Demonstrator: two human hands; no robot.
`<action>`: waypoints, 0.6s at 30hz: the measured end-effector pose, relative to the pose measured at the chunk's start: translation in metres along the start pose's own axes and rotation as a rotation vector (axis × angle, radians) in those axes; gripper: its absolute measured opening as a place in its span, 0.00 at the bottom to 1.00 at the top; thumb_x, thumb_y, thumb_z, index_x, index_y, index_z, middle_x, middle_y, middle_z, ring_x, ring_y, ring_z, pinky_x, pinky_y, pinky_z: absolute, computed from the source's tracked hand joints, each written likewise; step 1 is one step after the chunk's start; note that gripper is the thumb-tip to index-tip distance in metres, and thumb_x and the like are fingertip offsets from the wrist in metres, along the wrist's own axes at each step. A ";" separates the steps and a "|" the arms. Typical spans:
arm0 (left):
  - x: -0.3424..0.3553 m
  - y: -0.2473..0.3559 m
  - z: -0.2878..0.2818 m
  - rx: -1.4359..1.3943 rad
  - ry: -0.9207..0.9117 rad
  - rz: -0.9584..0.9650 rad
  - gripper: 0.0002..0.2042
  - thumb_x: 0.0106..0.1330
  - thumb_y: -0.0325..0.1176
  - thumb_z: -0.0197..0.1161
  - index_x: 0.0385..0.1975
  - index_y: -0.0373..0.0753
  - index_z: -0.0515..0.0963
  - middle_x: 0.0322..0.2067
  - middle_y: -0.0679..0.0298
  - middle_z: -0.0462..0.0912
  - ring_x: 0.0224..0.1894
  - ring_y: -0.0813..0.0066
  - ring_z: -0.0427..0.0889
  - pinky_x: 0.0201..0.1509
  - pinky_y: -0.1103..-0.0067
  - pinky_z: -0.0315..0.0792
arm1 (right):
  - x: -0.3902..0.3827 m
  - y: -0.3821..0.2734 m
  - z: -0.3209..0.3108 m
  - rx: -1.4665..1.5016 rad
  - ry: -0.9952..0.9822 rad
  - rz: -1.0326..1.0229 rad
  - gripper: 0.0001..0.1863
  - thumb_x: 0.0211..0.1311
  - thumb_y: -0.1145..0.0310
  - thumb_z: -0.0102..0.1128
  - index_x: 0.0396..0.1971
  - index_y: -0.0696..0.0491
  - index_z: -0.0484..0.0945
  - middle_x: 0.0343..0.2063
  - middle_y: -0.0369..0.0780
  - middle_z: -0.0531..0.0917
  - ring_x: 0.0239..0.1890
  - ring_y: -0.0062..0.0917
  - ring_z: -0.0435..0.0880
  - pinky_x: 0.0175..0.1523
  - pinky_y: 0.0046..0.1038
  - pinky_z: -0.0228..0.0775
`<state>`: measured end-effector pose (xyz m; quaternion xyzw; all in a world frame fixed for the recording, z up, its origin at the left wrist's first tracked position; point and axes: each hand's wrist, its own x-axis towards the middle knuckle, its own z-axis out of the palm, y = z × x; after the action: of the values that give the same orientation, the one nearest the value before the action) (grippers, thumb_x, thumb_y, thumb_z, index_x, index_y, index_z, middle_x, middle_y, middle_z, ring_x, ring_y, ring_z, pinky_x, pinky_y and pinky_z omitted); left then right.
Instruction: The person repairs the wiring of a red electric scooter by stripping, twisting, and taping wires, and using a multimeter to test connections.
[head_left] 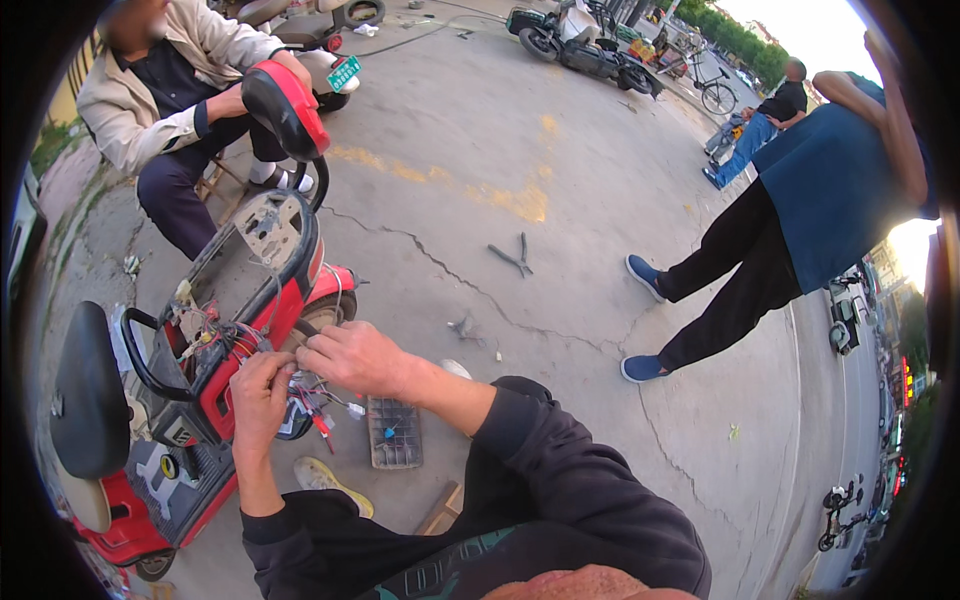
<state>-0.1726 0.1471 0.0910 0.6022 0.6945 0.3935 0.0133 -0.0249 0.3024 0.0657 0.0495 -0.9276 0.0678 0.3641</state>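
My left hand (260, 392) and my right hand (352, 358) come together at the side of a red electric scooter (215, 385), with fingertips pinched close to each other. Between them they seem to hold wires, though the fingers cover the exact spot. A loose bundle of coloured wires (222, 335) spills out of the scooter's opened body. Below my hands dangle more wires with a white connector (356, 410) and a red one (323, 425). A grey plastic tray-like part (396, 450) lies on the ground under my right wrist, with a small blue piece on it.
A seated person (170, 110) at the far left holds a red-and-black scooter part (285, 110). Pliers (512, 257) lie on the cracked concrete. Another person (760, 220) stands at the right. The black seat (88, 390) is left of the scooter; parked scooters (580, 50) stand at the back.
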 end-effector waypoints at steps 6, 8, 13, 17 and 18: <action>-0.010 -0.013 0.001 -0.182 0.037 -0.145 0.10 0.59 0.14 0.65 0.39 0.31 0.84 0.29 0.63 0.84 0.28 0.83 0.78 0.31 0.82 0.69 | 0.000 -0.012 0.017 0.164 0.057 0.268 0.09 0.64 0.64 0.58 0.29 0.52 0.74 0.21 0.39 0.78 0.24 0.33 0.82 0.28 0.36 0.74; -0.011 -0.020 0.005 -0.207 0.050 -0.145 0.10 0.59 0.14 0.65 0.39 0.32 0.85 0.29 0.64 0.85 0.28 0.85 0.78 0.32 0.84 0.69 | 0.002 -0.015 0.026 0.290 0.070 0.438 0.13 0.69 0.60 0.57 0.26 0.51 0.73 0.17 0.39 0.76 0.20 0.34 0.80 0.26 0.35 0.72; -0.010 -0.021 0.008 -0.169 0.046 -0.131 0.09 0.60 0.15 0.66 0.39 0.31 0.85 0.29 0.65 0.85 0.28 0.86 0.78 0.32 0.85 0.69 | 0.002 -0.002 0.023 1.440 -0.311 1.232 0.20 0.73 0.55 0.54 0.28 0.55 0.76 0.16 0.44 0.78 0.20 0.40 0.81 0.28 0.39 0.72; -0.011 -0.022 0.005 -0.161 0.014 -0.160 0.08 0.62 0.16 0.66 0.39 0.31 0.85 0.29 0.66 0.85 0.27 0.86 0.78 0.31 0.85 0.69 | 0.001 -0.005 0.007 0.464 0.010 0.676 0.15 0.69 0.56 0.58 0.32 0.53 0.77 0.21 0.42 0.79 0.28 0.41 0.83 0.34 0.40 0.76; -0.010 -0.019 0.006 -0.151 0.011 -0.155 0.08 0.62 0.16 0.66 0.39 0.31 0.85 0.28 0.66 0.85 0.27 0.86 0.78 0.31 0.85 0.69 | 0.001 -0.008 0.004 0.442 0.018 0.588 0.13 0.68 0.57 0.59 0.32 0.53 0.78 0.23 0.42 0.80 0.29 0.42 0.83 0.35 0.41 0.76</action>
<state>-0.1830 0.1426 0.0715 0.5418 0.7075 0.4457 0.0854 -0.0270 0.2943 0.0638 -0.1424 -0.8619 0.3686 0.3179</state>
